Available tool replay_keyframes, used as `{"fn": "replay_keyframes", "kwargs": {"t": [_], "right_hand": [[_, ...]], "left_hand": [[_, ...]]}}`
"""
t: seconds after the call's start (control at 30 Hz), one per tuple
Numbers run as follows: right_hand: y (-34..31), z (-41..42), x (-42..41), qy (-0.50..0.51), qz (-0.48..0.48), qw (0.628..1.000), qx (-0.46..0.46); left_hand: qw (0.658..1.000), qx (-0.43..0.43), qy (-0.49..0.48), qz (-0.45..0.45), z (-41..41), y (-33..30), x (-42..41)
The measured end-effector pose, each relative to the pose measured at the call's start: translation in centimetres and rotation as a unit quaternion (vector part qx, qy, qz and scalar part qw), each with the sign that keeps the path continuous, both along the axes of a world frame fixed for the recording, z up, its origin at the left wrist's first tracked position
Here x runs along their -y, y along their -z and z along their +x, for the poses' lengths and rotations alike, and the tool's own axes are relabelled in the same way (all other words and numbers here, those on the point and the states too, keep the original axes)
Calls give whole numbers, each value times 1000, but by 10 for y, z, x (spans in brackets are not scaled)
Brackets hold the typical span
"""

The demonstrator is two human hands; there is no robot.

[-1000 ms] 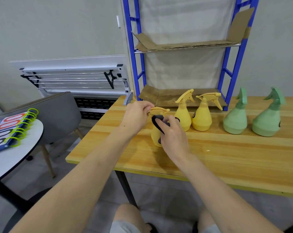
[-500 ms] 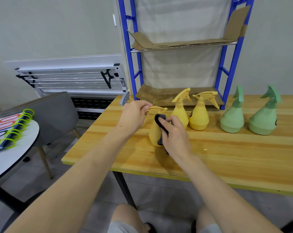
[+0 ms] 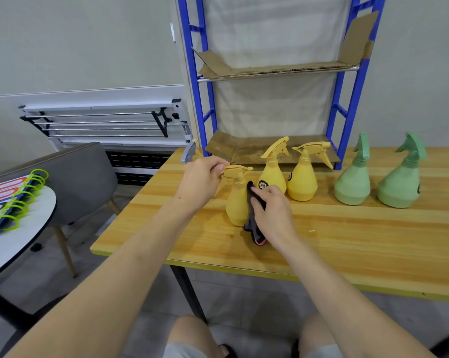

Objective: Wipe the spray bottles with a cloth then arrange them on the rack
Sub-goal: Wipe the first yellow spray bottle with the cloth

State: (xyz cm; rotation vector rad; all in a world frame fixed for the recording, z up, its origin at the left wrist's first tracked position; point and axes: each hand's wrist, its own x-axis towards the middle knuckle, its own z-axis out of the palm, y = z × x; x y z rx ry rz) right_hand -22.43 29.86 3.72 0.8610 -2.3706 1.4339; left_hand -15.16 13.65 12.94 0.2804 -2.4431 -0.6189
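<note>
Yellow bottle (image 3: 237,202) stands between hands, left (image 3: 202,180) gripping trigger, right (image 3: 271,210) pressing cloth (image 3: 253,223).

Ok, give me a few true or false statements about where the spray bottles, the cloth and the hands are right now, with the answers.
1. Three yellow plastic spray bottles stand on the wooden table. True.
2. The right hand presses a dark grey cloth against the nearest yellow spray bottle. True.
3. The left hand rests flat on the table. False: its grip is on the nearest bottle's trigger head.
4. The two green plastic spray bottles already stand on the blue metal rack. False: they stand on the table, right of the rack.
5. Cardboard lines the rack's shelves. True.
</note>
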Motion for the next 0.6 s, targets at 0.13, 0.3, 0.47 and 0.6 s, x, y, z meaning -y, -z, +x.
{"fn": "replay_keyframes", "kwargs": {"t": [0.13, 0.3, 0.47, 0.6], "right_hand": [[-16, 4, 13, 15, -58, 998, -7], [-10, 2, 14, 2, -37, 999, 3], [-12, -6, 6, -13, -17, 998, 61], [-19, -9, 7, -33, -78, 989, 118]], "left_hand": [[1000, 10, -4, 13, -4, 3, 1], [1000, 11, -4, 16, -4, 2, 2], [1000, 7, -11, 18, -9, 5, -2], [999, 14, -2, 30, -13, 6, 2]]}}
